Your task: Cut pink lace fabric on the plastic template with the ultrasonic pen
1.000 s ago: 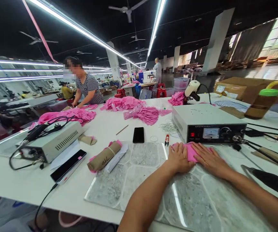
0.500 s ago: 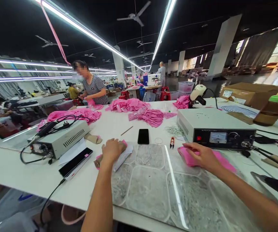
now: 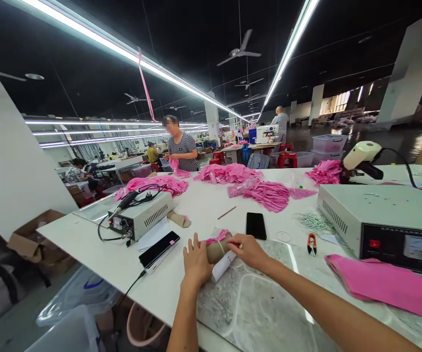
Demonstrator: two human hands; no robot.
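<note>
A brown cardboard roll (image 3: 215,252) lies in front of me, with pink fabric (image 3: 218,236) at its upper edge and a pale band around it. White paper (image 3: 223,267) shows beneath the roll. Against the roll's left end rests my left hand (image 3: 196,261), its fingers spread. At the right end my right hand (image 3: 249,250) is closed in a pinch close to the band; what is between the fingertips is hidden. Folded pink fabric pieces (image 3: 387,283) lie at the right, apart from both hands.
A black phone (image 3: 256,226), thread snips (image 3: 311,244) and a heap of pale bands (image 3: 311,222) lie beyond the roll. Grey control boxes stand left (image 3: 148,215) and right (image 3: 383,205). Pink fabric bundles (image 3: 265,194) are farther back. Across the table stands a person (image 3: 182,149) holding pink fabric.
My right hand has left the pink fabric pieces and moved left to the roll. My left hand has shifted off the roll's top to its left end. The view has turned left.
</note>
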